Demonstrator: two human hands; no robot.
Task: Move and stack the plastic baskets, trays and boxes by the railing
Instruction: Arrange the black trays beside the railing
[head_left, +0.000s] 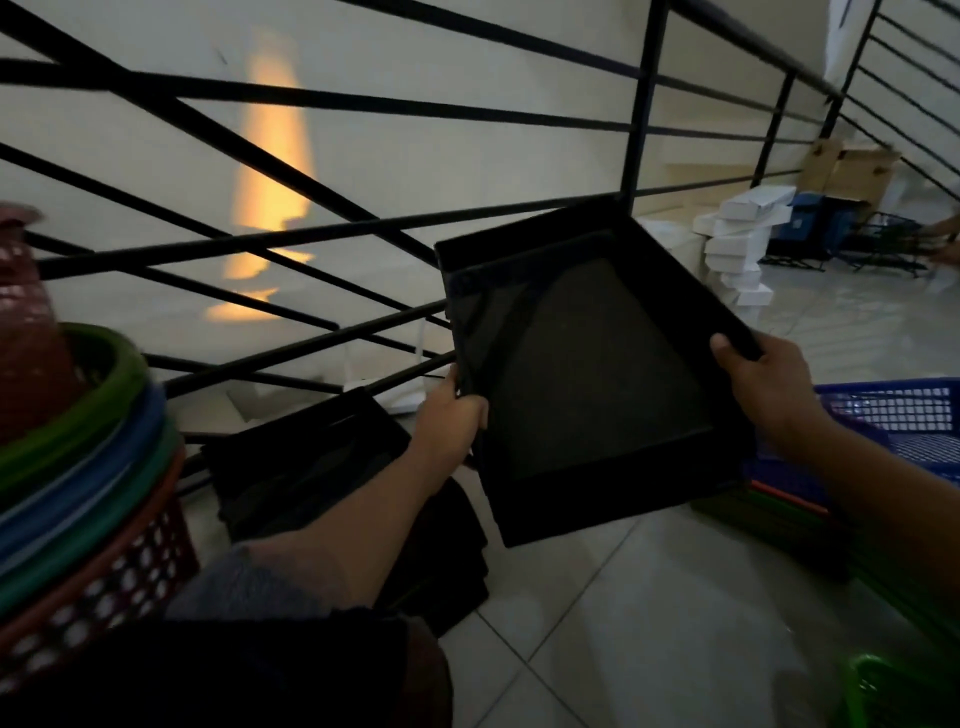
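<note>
Black shallow tray (587, 374) tilted in the air before the railing (644, 104); blue mesh basket (904, 415) just right.

Left hand (449, 415): at about 7 o'clock from frame centre, raised in front of the body. Fingers curled, thumb on top, clamped on the left rim of a black tray (597, 374). Forearm bare, running down to 7 o'clock toward a grey sleeve at the elbow.

Right hand (761, 387): at about 4 o'clock from centre. Thumb hooked over the tray's right rim, remaining fingers hidden beneath it. Forearm bare, extending to 4 o'clock and out of frame.

Both arms reach forward, hands level with one another, well apart, one on each opposite side of the tray. The tray is tilted.
</note>
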